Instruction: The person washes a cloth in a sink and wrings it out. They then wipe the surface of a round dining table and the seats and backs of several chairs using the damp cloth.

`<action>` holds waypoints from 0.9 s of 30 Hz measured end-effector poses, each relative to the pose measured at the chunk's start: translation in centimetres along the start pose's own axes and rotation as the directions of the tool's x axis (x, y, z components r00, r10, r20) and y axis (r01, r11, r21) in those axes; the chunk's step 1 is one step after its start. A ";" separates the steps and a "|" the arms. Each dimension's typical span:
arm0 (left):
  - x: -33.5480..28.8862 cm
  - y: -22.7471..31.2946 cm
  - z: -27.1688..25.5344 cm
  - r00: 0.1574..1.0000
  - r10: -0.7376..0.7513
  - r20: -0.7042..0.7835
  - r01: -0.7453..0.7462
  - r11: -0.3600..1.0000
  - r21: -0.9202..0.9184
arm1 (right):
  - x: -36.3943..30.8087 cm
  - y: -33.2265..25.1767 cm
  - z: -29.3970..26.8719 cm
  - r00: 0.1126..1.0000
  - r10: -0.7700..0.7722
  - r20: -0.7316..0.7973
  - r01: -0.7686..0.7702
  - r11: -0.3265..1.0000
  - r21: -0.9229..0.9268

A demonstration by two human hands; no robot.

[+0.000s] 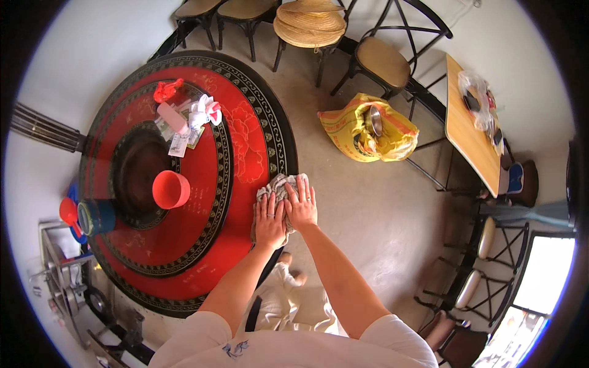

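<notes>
My left hand (270, 222) lies flat on a crumpled grey-brown cloth (279, 183) at the right edge of a round red table (248, 138). Beside it, my right hand (301, 205) also presses down on the cloth, with its fingers stretched out. Both arms reach forward from the lower edge, and the hands almost touch. Part of the cloth is hidden under them. The table has a black patterned border and a raised round turntable (211, 211) in its middle.
On the turntable are a red cup (172, 190), a pink bottle-like thing (173, 118), crumpled white tissue (202, 110) and a red bag (167, 91). A blue bucket (97, 218) stands left. A yellow sack (353, 138) with a metal bowl, several chairs (383, 61) and a wooden table (472, 138) are around.
</notes>
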State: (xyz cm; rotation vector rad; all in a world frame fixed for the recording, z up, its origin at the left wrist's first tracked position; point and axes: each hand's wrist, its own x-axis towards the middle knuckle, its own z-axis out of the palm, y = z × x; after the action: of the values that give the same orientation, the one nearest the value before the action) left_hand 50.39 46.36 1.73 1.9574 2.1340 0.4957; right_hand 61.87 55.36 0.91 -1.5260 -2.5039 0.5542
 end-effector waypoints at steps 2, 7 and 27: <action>1.7 0.3 0.7 0.999 -0.034 -0.013 0.034 0.999 -0.001 | 2.2 1.0 -0.3 0.998 -0.043 0.042 0.044 0.999 -0.009; 6.9 0.8 0.7 0.990 -0.141 -0.006 0.141 0.990 -0.018 | 8.3 3.2 -1.6 0.979 -0.153 0.135 0.151 0.988 0.021; 36.7 -5.9 1.0 0.738 -0.672 -0.057 0.672 0.740 -0.029 | 45.4 1.8 -3.9 0.695 -0.547 0.466 0.678 0.715 -0.171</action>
State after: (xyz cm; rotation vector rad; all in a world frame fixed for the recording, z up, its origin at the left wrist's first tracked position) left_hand 41.57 82.47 1.37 1.0198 2.6522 0.4145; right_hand 43.36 97.09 1.14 -0.5277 -3.3125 0.3403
